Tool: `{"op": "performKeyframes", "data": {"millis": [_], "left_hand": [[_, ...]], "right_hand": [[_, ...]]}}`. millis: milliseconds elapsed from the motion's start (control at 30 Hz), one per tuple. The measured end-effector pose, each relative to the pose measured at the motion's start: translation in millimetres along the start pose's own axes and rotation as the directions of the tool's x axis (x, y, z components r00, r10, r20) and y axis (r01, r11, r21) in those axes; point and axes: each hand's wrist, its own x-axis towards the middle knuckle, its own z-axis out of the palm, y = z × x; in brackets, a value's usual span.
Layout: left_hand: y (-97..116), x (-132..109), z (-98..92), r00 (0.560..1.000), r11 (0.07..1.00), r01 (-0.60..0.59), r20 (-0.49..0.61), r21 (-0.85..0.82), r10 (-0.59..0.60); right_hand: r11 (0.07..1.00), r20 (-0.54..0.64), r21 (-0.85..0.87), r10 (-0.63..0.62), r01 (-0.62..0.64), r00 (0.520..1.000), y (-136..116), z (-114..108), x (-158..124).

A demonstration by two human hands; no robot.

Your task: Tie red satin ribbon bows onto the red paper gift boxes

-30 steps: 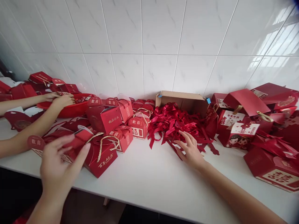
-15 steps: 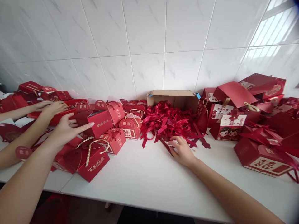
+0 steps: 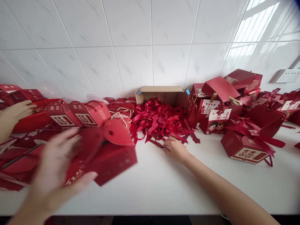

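Note:
My left hand (image 3: 52, 175), blurred by motion, grips a red gift box (image 3: 112, 156) with a rope handle and holds it just above the white table (image 3: 168, 187) at the front left. My right hand (image 3: 174, 148) rests on the table at the near edge of a heap of red ribbons (image 3: 159, 120). Its fingers are curled in a pinch on one ribbon. The heap spills out of an open cardboard box (image 3: 161, 93) that lies against the tiled wall.
Several folded red gift boxes (image 3: 79, 114) crowd the left, with flat unfolded ones below them. Another person's hand (image 3: 15, 112) rests by a red tray at far left. More red boxes, some tied with ribbon (image 3: 246, 147), fill the right. A wall socket (image 3: 284, 75) sits at far right.
My left hand reached out to the boxes on the left, took one and pulled it toward me. My right hand slid slightly nearer along the ribbon heap's edge and curled shut.

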Motion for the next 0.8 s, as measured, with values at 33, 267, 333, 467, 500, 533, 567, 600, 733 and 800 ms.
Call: {"op": "performKeyframes", "data": {"millis": [33, 267, 333, 467, 500, 533, 567, 600, 733, 800], "left_hand": [[0.5, -5.2, 15.8, 0.997, 1.0, -0.012, 0.069, -0.024, 0.014], [-19.2, -13.2, 90.7, 0.874, 0.987, -0.079, 0.467, -0.139, 0.135], [-23.6, -8.7, 99.6, 0.866, 0.993, -0.046, 0.491, -0.109, 0.094], [-9.7, 22.5, 104.2, 0.849, 0.992, -0.064, 0.516, -0.108, 0.111], [0.4, 35.5, 102.0, 0.873, 0.987, -0.086, 0.467, -0.133, 0.139], [12.9, 49.8, 98.2, 0.913, 0.985, -0.082, 0.386, -0.153, 0.136], [27.2, 64.6, 93.3, 0.948, 0.984, -0.069, 0.298, -0.162, 0.115], [42.5, 79.1, 87.3, 0.976, 0.982, -0.069, 0.194, -0.176, 0.103], [91.3, 117.8, 61.4, 0.989, 0.973, -0.125, 0.048, -0.194, 0.137], [98.4, 119.8, 54.1, 0.983, 0.977, -0.179, 0.024, -0.112, 0.183]], "right_hand": [[1.0, -0.001, 0.004, 0.026, -0.026, 1.0, 3.5, -3.9, 2.1], [0.977, -0.064, 0.078, 0.204, -0.199, 0.977, 46.8, -83.9, 32.3], [0.971, -0.181, 0.13, 0.222, -0.201, 0.958, 53.4, -111.1, 41.7], [0.91, -0.547, 0.388, 0.355, -0.146, 0.758, 48.7, -142.9, 51.9], [0.865, -0.591, 0.497, 0.392, -0.064, 0.705, 44.8, -146.2, 52.3], [0.797, -0.603, 0.602, 0.422, 0.04, 0.677, 40.4, -148.6, 52.0], [0.708, -0.588, 0.692, 0.439, 0.14, 0.68, 35.9, -150.6, 51.1], [0.613, -0.554, 0.761, 0.444, 0.213, 0.704, 31.4, -152.5, 49.6], [0.352, -0.463, 0.88, 0.48, 0.319, 0.745, 19.9, -162.0, 40.4], [0.363, -0.465, 0.877, 0.476, 0.315, 0.746, 19.2, -166.7, 34.4]]}}
